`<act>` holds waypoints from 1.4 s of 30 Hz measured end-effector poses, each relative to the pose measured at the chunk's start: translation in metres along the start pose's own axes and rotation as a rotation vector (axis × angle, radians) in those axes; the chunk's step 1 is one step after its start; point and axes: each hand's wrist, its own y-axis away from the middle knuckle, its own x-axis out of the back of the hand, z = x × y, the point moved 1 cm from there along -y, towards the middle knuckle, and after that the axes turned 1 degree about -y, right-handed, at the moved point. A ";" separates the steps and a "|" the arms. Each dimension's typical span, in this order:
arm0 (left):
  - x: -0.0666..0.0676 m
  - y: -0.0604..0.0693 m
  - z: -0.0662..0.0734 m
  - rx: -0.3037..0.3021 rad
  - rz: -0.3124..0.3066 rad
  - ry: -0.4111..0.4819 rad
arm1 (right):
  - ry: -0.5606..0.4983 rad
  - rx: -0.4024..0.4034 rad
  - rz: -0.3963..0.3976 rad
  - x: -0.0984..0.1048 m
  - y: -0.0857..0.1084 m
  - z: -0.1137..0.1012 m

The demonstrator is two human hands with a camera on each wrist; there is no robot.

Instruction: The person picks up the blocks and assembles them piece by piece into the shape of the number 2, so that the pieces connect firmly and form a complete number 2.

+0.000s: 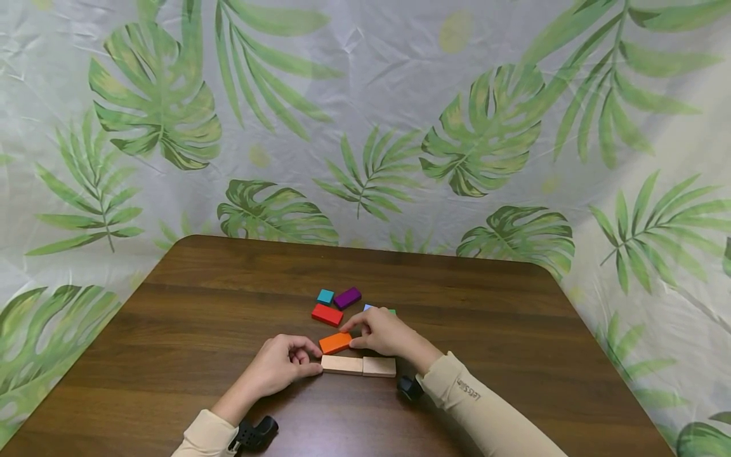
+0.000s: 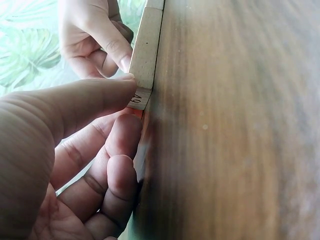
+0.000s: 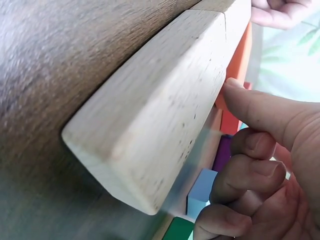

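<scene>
An orange block (image 1: 335,343) lies just behind a row of two plain wooden blocks: a left one (image 1: 342,364) and a right one (image 1: 379,366). My right hand (image 1: 384,330) pinches the orange block at its right end between thumb and index finger. At the left end of the row is my left hand (image 1: 281,363), its thumb touching the left wooden block and its fingers loosely bent. The left index fingertip is close to the orange block's left corner; whether they touch I cannot tell. Dark marks show on the wooden block's end (image 2: 139,99) in the left wrist view.
Farther back lie a red block (image 1: 327,315), a teal block (image 1: 325,297) and a purple block (image 1: 348,298). A light blue block (image 3: 201,192) and a green block (image 3: 178,229) are partly hidden by my right hand. Everything rests on a brown wooden table (image 1: 171,317).
</scene>
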 end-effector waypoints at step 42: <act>0.000 -0.001 -0.001 -0.027 0.001 0.001 | -0.051 -0.044 0.077 0.009 -0.028 -0.003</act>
